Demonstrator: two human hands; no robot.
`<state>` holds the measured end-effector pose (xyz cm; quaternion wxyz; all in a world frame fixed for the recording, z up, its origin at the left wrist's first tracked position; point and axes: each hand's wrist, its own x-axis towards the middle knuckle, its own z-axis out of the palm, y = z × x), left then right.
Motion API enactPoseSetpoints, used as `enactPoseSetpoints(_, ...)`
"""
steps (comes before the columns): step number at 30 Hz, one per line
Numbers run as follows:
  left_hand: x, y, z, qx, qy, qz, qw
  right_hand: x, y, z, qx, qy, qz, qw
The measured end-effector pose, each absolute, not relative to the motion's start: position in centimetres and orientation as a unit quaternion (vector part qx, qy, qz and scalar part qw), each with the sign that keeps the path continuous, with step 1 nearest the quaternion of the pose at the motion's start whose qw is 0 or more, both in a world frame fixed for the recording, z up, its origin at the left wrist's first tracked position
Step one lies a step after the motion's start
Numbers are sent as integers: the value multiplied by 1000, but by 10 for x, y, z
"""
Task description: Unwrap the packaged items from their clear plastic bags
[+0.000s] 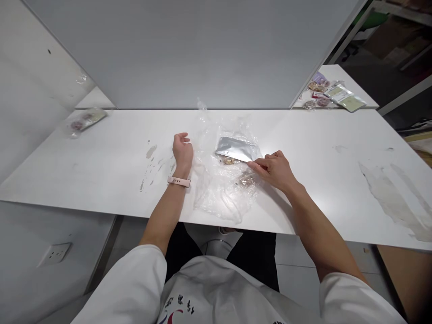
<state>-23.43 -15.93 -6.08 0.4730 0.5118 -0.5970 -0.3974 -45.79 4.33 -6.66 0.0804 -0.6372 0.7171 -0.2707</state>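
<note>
A flat silver foil packet (236, 148) lies over crumpled clear plastic wrap (219, 193) at the middle of the white table. My right hand (275, 171) pinches its right-hand corner between thumb and fingers. Small gold-brown items in clear plastic (229, 160) show just below the packet's lower edge, and more such plastic-wrapped items (246, 181) sit nearer to me; their kind is unclear. My left hand (183, 150) rests to the left of the wrap, its fingers loosely bent and apart, with nothing in it. A pink band (179, 181) circles my left wrist.
A grey panel (202, 54) rises along the table's back edge. Toward the left end of the white table (111, 171) lies a clear bag with a green-edged packet (87, 119). Several small bags and green packets (344, 96) are piled at the back right.
</note>
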Motion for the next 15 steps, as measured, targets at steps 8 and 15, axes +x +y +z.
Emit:
enactPoseSetpoints(8, -253, -103, -52, 245, -840, -239, 421, -442, 46, -56, -729, 628, -253, 97)
enactPoseSetpoints(15, -263, -96, -85, 244, -926, -205, 201, -443, 53, -53, -729, 635, -173, 189)
